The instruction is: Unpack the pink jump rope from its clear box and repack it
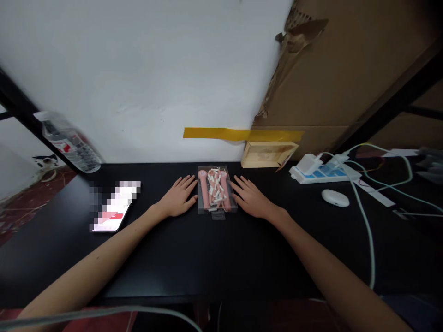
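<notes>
A clear plastic box (200, 203) lies flat on the black table (194, 258), between my two hands. Inside it are two long pink handles with round ends and a heap of short white and pink segments, which look like a beaded skipping rope (216, 191). My left hand (179, 197) rests palm down at the box's left side, fingers spread, thumb close to its edge. On the right side my right hand (252, 197) lies flat too, fingers apart, tips at the box's edge; whether they touch it I cannot tell. Neither hand holds anything.
A lit phone (116, 207) lies on the left, near a plastic bottle (72, 143). Rightward are a white power strip (325, 174) with plugs and cables, a white earbud case (335, 198) and a shallow tan box (268, 154) by the wall. A pale cable crosses the right side.
</notes>
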